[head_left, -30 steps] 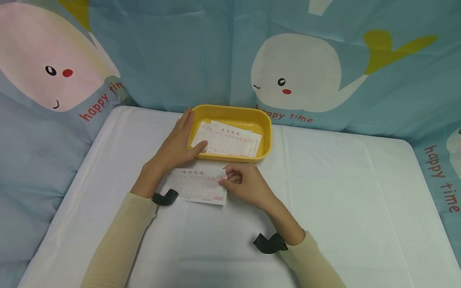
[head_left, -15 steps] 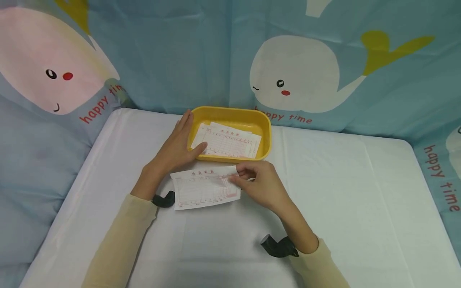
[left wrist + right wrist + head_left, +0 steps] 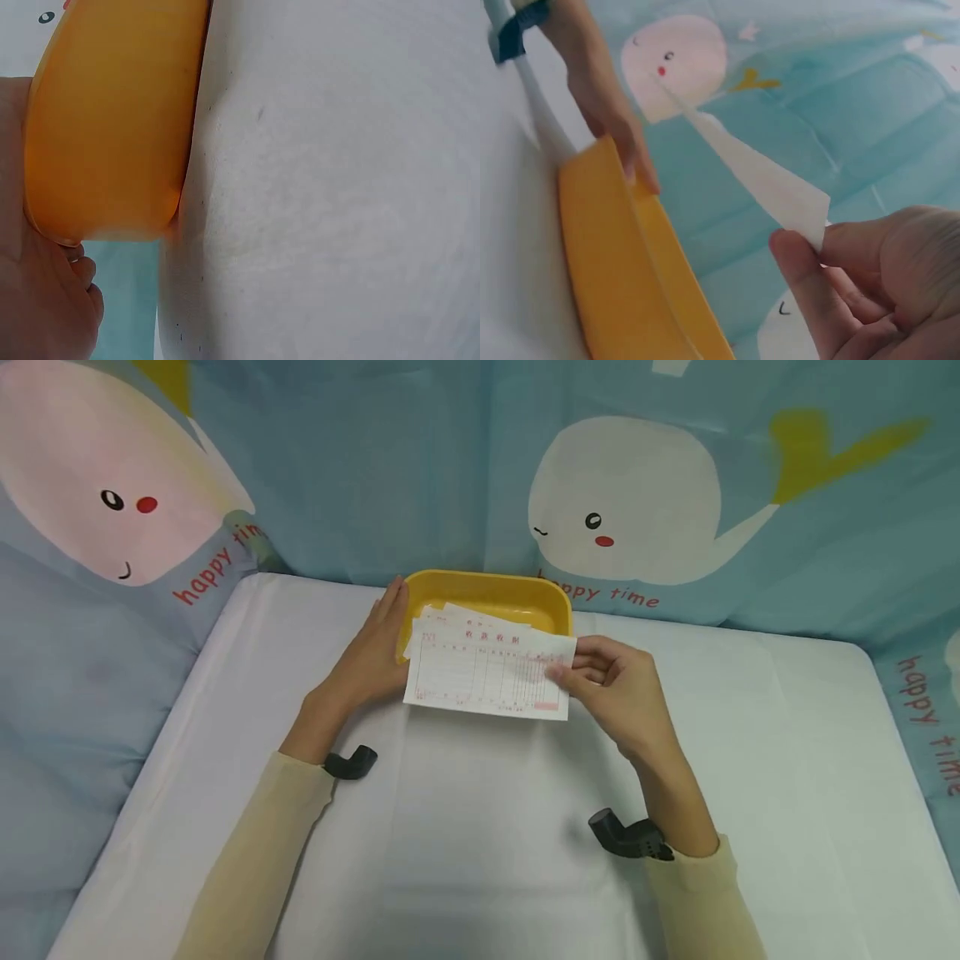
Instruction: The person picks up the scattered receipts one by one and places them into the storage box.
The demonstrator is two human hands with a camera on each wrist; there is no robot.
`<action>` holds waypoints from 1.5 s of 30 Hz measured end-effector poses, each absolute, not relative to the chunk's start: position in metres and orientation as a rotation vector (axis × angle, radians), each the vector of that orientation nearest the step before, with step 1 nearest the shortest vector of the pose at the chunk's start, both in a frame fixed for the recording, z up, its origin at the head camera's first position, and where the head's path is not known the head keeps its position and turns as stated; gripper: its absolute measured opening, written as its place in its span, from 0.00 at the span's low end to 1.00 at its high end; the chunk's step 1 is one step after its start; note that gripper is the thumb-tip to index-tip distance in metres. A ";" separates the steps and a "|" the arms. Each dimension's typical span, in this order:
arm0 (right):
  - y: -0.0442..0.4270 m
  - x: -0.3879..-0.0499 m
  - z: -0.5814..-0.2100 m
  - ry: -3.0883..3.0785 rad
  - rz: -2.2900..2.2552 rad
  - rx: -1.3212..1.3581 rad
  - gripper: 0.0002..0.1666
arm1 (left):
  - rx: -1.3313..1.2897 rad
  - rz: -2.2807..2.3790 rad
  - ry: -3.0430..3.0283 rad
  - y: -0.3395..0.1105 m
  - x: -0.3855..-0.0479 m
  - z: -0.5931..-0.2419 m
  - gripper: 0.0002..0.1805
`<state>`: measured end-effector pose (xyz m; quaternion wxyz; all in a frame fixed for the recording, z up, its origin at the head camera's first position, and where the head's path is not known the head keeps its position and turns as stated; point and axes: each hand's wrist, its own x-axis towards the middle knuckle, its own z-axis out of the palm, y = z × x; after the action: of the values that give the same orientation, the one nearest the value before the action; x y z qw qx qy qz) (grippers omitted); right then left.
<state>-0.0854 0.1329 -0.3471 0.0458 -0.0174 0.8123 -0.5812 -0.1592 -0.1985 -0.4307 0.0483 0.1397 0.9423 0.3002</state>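
Observation:
A white receipt slip (image 3: 483, 672) with red print is pinched at its right edge by my right hand (image 3: 618, 693), thumb in front and fingers behind. In the right wrist view, the raised slip (image 3: 772, 184) shows nearly edge-on. It hangs over the front of the yellow plastic tray (image 3: 487, 578), covering much of its front wall. More receipt slips (image 3: 480, 613) lie inside the tray, mostly hidden behind the held one. My left hand (image 3: 369, 656) holds the tray's left end, with fingers along the outer wall; the slip hides the thumb.
A white cloth (image 3: 487, 827) covers the table under the tray. Behind the tray hangs a blue curtain (image 3: 375, 468) with whale prints. Each wrist carries a dark camera mount, such as the one (image 3: 626, 835) on the right wrist.
My right hand has lifted the receipt slip off the table and carried it up and to the right, to above the tray's front rim. My left hand stays at the tray's left end.

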 end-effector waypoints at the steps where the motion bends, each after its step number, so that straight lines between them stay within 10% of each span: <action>1: 0.135 -0.090 -0.345 2.494 -1.797 -0.053 0.21 | 0.426 0.905 2.876 -0.197 -0.161 -0.429 0.59; 20: 0.128 -0.169 -0.356 2.752 -1.561 -0.123 0.21 | 0.419 0.871 2.852 -0.198 -0.163 -0.425 0.57; 45: 0.095 -0.194 -0.352 2.971 -0.932 -0.140 0.14 | 0.419 0.851 2.838 -0.201 -0.159 -0.429 0.56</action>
<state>-0.1935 0.0946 -0.3522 0.0126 -0.0449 0.9531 -0.2990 -0.1595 -0.2015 -0.4290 0.0745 0.1398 0.9458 0.2836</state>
